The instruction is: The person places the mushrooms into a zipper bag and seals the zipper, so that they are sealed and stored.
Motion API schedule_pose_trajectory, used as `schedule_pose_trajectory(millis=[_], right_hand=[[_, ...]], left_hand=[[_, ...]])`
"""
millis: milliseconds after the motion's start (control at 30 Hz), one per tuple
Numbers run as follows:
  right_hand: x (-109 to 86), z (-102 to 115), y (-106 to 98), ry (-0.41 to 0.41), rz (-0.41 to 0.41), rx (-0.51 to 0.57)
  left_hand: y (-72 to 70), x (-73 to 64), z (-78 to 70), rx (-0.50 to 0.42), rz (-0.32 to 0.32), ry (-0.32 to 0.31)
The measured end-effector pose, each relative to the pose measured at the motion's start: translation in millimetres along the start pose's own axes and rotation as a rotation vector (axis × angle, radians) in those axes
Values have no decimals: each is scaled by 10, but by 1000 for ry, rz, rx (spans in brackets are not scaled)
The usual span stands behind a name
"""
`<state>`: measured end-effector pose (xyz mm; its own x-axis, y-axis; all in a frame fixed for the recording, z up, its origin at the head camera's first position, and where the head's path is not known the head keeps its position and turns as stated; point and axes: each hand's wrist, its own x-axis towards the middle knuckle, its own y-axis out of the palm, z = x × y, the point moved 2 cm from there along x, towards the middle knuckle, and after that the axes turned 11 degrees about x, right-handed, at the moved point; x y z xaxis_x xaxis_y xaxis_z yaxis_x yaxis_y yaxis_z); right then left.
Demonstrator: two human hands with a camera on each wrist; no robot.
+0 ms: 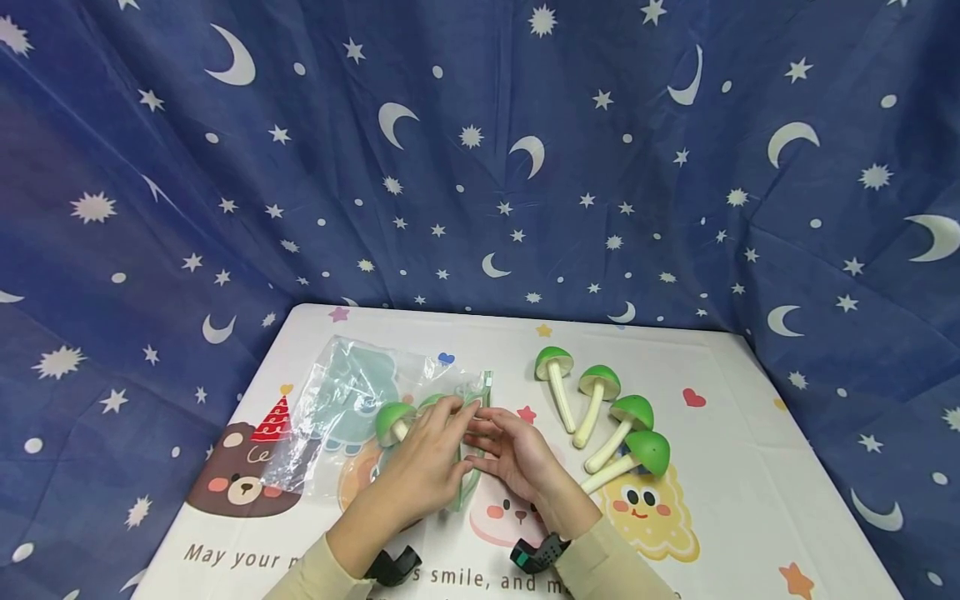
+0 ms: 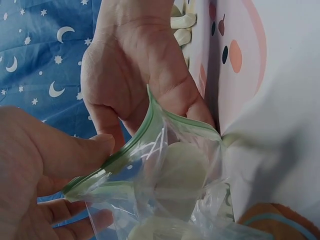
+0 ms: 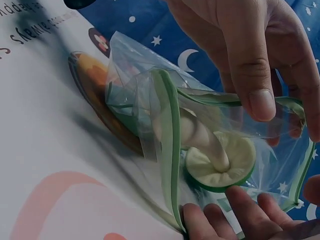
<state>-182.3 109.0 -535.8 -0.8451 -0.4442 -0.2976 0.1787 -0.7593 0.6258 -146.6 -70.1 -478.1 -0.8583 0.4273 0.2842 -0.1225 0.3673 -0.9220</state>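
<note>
A clear zip bag with a green zip edge lies at centre left. Inside it are toy mushrooms with green caps and pale stems, partly hidden by the hands. My left hand pinches the bag's rim; in the left wrist view its thumb presses the green edge. The right hand is at the mouth of the bag, its fingers extended and touching the plastic. In the right wrist view one mushroom cap shows its ribbed underside just within the gaping mouth.
Several green-capped mushrooms lie fanned out on the table right of the hands. A white cloth with cartoon prints covers the table. Behind it hangs a blue curtain with moons and stars. Each wrist wears a black strap.
</note>
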Motion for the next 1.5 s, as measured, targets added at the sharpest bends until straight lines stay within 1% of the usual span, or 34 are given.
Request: schedule_pose_trajectory(millis=[100,233,367,533,667,900,1000,1233,1500], right_hand=[[5,1,-3,6,21,-13],[14,-6,-3,4,22,1],[22,-22,12,-3,24,56],[32,-63,25,21,24,102],[37,-83,38,30,18,79],[43,-95,79,39,65,19],[37,-99,73,45,72,22],[24,-101,30,49,56,35],[-45,-40,-2,53,87,34]], left_hand=[[-1,-2,-2,2,1,-2],[5,-5,3,9,1,-4],[13,-1,9,15,1,-4],[16,-2,12,16,5,-4],[16,-5,10,17,11,-7],[15,-8,12,19,11,-5],[14,-11,10,23,11,-2],[19,-13,18,12,24,-16],[34,-18,36,9,27,-23]])
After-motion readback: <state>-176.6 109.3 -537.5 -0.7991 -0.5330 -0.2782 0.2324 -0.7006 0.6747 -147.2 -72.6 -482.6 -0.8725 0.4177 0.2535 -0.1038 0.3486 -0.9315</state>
